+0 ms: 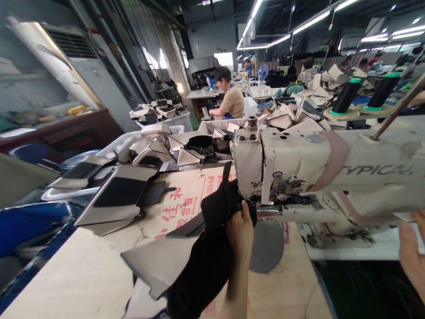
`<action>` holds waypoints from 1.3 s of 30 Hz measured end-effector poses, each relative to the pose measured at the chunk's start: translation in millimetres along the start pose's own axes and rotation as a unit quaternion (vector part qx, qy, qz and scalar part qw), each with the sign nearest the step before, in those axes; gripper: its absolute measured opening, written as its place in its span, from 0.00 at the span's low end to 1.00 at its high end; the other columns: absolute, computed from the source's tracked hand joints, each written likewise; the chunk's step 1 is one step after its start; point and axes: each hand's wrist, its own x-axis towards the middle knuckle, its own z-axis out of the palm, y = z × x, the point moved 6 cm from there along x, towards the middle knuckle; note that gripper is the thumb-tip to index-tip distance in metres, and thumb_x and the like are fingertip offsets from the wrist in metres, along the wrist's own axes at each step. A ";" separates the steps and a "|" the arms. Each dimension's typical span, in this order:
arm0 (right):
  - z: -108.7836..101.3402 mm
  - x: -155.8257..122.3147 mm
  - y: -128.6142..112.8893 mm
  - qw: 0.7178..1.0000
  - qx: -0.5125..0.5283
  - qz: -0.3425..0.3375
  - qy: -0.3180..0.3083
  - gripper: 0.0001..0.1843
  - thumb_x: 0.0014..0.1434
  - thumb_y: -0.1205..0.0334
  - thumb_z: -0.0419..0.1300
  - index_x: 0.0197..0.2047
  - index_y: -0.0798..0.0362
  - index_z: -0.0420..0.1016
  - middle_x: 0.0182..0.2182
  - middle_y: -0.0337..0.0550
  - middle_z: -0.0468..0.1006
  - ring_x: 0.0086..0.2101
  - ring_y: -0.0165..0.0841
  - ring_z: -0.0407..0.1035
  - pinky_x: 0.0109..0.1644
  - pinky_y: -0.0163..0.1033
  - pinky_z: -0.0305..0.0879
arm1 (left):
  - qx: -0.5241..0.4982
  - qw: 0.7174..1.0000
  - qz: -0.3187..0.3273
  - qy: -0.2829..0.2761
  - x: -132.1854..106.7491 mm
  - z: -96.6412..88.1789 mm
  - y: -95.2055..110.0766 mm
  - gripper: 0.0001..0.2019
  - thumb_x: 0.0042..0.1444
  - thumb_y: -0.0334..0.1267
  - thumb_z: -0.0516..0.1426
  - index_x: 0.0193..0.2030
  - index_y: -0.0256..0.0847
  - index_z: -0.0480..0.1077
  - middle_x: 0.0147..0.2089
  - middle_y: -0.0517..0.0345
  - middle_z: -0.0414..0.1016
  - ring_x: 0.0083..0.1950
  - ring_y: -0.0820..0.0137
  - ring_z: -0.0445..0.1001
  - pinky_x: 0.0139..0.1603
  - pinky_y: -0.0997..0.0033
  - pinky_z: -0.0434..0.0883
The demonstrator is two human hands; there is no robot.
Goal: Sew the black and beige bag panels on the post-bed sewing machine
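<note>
Had left hand [239,230] pinching black fabric piece [212,212] up under sewing machine [318,177] head. Right hand [411,252] at edge, grip unclear. Stack [126,195] left unsewn, I reckon.

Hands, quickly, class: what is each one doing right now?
Left hand: closed on the black fabric piece at the sewing machine.
Right hand: mostly out of frame; grip cannot be told.

Wooden worktable [83,270] with printed cardboard [186,199], grey-black cut pieces [116,197], sewing machine [332,173].
</note>
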 end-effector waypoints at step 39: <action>51.8 -111.7 -250.6 0.807 0.439 -0.056 -0.392 0.15 0.58 0.55 0.52 0.45 0.49 0.72 0.45 0.45 0.73 0.45 0.40 0.67 0.51 0.48 0.57 | 0.016 0.996 -0.034 -0.085 -4.0 -0.6 1.0 0.33 0.59 0.53 0.34 0.29 0.36 0.75 0.32 0.43 0.77 0.34 0.60 0.75 0.28 0.71 0.60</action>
